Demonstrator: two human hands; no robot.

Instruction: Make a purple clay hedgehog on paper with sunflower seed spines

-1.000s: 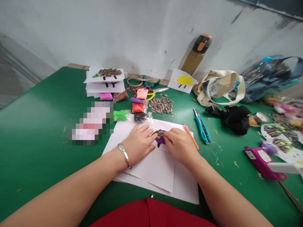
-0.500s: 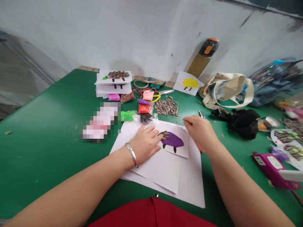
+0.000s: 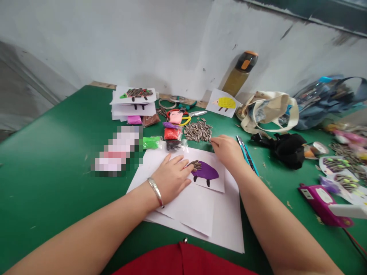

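Observation:
My left hand (image 3: 172, 176) lies flat with fingers spread on white paper, its fingertips at the left end of a card (image 3: 218, 185) bearing a purple hedgehog shape (image 3: 208, 170). Several sunflower seeds (image 3: 196, 165) sit in overlapping rows on the shape's left part, beside those fingertips. My right hand (image 3: 228, 152) is closed in a pinch at the right edge of a pile of loose sunflower seeds (image 3: 197, 130); what is between its fingertips is too small to make out. Under the card lie larger white sheets (image 3: 229, 225).
Bags of coloured clay (image 3: 172, 133), scissors (image 3: 197, 113) and pliers (image 3: 187, 105) lie behind the paper. A cutter knife (image 3: 248, 156) is right of my right hand. Farther right are a black pouch (image 3: 289, 151), cloth bag (image 3: 266, 110) and magenta glue gun (image 3: 323, 206). A bottle (image 3: 239, 74) leans against the wall.
My right hand has moved left to the edge of the seed pile, uncovering the cutter knife. My left hand stays flat on the paper. The view has shifted slightly.

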